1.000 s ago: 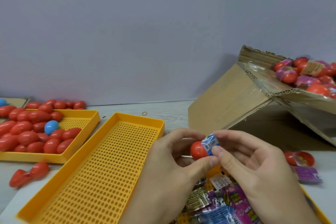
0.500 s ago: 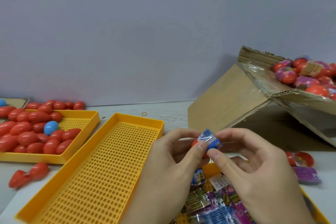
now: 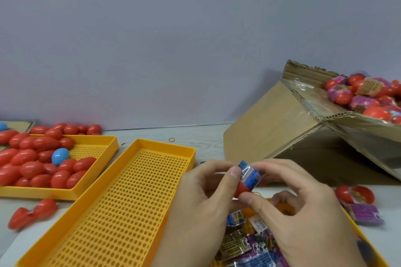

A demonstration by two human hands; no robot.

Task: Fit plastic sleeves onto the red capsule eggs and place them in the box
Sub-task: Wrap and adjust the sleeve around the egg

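Note:
A red capsule egg (image 3: 242, 188) sits between both hands at centre, with a blue plastic sleeve (image 3: 249, 175) covering most of it. My left hand (image 3: 201, 204) pinches the egg, its thumb lying on the sleeve. My right hand (image 3: 303, 208) pinches the sleeve from the right and below. The tilted cardboard box (image 3: 271, 123) stands at the right, holding several sleeved red eggs (image 3: 340, 95). Loose sleeves (image 3: 253, 245) lie in a yellow tray (image 3: 368, 247) under my hands.
An empty perforated yellow tray (image 3: 121, 208) lies left of centre. Another yellow tray (image 3: 95, 149) at far left holds several bare red eggs (image 3: 32, 167) and a blue one (image 3: 60, 155). Loose red eggs (image 3: 32, 212) lie on the table; sleeved eggs (image 3: 355, 195) rest right.
The blue sleeve has slid further over the red egg, which has tilted. Both hands have rotated slightly around it and stayed in place.

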